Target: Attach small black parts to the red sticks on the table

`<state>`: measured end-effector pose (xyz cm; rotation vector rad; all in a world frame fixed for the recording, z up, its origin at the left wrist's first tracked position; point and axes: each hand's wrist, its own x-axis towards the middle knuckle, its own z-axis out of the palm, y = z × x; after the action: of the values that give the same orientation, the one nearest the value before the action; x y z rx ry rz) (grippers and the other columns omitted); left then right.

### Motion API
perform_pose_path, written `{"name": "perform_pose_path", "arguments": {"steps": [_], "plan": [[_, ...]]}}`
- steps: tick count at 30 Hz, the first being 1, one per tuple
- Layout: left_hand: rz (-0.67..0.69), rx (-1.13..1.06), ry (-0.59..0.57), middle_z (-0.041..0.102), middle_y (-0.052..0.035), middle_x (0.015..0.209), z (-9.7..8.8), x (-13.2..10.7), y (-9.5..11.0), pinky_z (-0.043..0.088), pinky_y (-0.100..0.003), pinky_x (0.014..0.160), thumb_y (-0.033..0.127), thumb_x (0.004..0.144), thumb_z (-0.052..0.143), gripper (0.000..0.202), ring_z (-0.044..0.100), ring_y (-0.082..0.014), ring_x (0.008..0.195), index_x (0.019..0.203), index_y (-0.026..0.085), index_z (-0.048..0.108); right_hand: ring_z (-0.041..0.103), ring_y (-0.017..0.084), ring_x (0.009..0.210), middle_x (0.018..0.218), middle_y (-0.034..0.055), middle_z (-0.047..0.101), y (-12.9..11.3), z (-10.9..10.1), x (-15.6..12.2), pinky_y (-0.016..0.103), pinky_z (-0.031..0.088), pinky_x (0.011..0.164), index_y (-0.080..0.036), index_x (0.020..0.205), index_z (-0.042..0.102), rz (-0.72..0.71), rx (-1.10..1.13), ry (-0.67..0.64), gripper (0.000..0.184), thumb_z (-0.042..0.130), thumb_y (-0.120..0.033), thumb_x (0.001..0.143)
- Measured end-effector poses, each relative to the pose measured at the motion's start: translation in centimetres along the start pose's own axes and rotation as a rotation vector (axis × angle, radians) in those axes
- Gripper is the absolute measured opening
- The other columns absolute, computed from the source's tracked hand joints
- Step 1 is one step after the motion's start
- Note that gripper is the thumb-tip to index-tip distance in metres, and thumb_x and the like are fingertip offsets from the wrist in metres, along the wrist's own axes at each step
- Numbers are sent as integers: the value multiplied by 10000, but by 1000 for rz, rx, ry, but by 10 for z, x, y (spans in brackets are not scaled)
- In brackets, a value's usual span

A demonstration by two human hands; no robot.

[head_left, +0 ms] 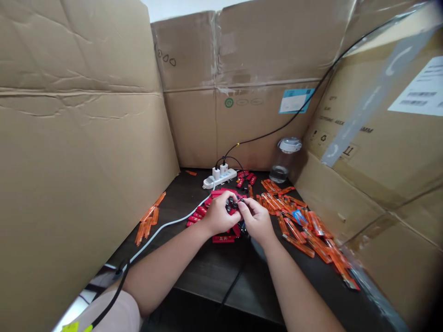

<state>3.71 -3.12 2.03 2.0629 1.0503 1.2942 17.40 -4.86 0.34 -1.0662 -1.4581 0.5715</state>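
Note:
My left hand (217, 216) and my right hand (255, 219) meet over the middle of the dark table (207, 272). Together they pinch a small black part with round ends (231, 204); its exact kind is too small to tell. Under and behind the hands lies a pile of small red packets (202, 212). To the right spreads a heap of orange wrappers (304, 230), with one blue piece (298, 216) among them.
Cardboard walls (79, 152) close in the table on the left, back and right. A white power strip (219, 178) with plugs sits at the back, its white cable (162, 227) running toward me. A clear jar (284, 159) stands at the back right. Orange wrappers (148, 218) lie at the left.

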Motion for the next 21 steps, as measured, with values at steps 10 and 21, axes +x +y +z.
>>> {"name": "perform_pose_path", "arguments": {"steps": [10, 21], "plan": [[-199, -228, -69, 631, -17, 838, -9, 2, -16, 464, -279, 770, 169, 609, 668, 237, 586, -152, 789, 824, 162, 569, 615, 168, 532, 670, 41, 663, 9, 4, -1, 315, 538, 544, -158, 868, 693, 257, 181, -10, 307, 674, -427, 722], [-511, -706, -216, 588, 26, 610, -9, 0, -19, 466, -264, 533, 146, 559, 710, 362, 553, -122, 498, 877, 166, 537, 491, 70, 445, 541, -33, 566, 18, -1, 3, 193, 443, 420, -149, 766, 661, 519, 641, -37, 295, 783, -384, 634]]}}
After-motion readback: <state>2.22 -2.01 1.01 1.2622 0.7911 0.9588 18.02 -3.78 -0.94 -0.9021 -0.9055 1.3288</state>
